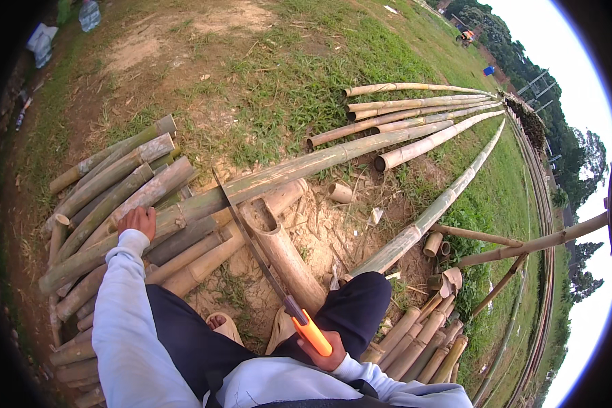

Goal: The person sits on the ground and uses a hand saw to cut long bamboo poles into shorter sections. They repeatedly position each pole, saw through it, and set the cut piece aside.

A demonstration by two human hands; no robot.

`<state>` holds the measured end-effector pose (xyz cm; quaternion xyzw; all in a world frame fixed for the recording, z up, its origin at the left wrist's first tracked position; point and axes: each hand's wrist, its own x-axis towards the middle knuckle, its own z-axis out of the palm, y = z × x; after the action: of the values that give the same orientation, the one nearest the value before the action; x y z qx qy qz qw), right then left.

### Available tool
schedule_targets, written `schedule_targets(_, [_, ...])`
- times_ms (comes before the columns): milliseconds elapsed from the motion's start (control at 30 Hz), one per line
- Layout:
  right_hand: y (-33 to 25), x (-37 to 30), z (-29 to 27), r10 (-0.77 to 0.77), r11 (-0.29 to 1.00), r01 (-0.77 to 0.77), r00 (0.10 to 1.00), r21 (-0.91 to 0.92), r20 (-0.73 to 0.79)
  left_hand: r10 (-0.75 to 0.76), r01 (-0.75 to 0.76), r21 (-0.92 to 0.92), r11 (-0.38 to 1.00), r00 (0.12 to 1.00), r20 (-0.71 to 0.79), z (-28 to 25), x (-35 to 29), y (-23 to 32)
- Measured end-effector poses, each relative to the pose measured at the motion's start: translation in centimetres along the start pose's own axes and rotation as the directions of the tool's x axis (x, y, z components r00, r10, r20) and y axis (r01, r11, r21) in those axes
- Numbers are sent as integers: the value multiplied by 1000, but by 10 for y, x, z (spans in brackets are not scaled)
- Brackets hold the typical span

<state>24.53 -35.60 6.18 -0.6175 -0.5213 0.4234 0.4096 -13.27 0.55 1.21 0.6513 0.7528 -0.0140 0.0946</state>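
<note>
A long green-brown bamboo pole (299, 165) lies across in front of me, its left part over a pile of cut pieces. Curled over that left part, my left hand (137, 223) presses on the pole. My right hand (323, 351), low in the middle by my knee, is closed round the orange handle (313, 334) of a handsaw. The saw's long dark blade (257, 249) slants up and left and meets the pole to the right of my left hand. A thick notched bamboo piece (294, 268) stands under the pole beside the blade.
Cut bamboo pieces (126, 163) are heaped at left; another stack (421, 343) lies at lower right. Several long poles (415, 105) stretch away at upper right. One more pole (428, 214) slants beside my right knee. A bamboo frame (537, 245) stands at right. Sawdust (333, 228) covers the ground.
</note>
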Motion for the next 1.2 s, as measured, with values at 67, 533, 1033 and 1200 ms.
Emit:
schedule_targets(67, [-7,24,-4,42,999,-42,999,1,24,0,-1,-9,1000,1000,-7,-6,-2,9])
schedule_targets(533, [13,191,85,-111,993,113,992,35,-68,34,-35,-13,999,997,-67,0,5,7])
schedule_targets(1033, [-6,44,26,100,994,-97,994,57,-47,-22,26,-34,999,994,107,-18,1,6])
schedule_targets(1200, [-11,198,77,-106,994,106,992,9,-69,-20,21,-6,1000,991,133,-17,11,21])
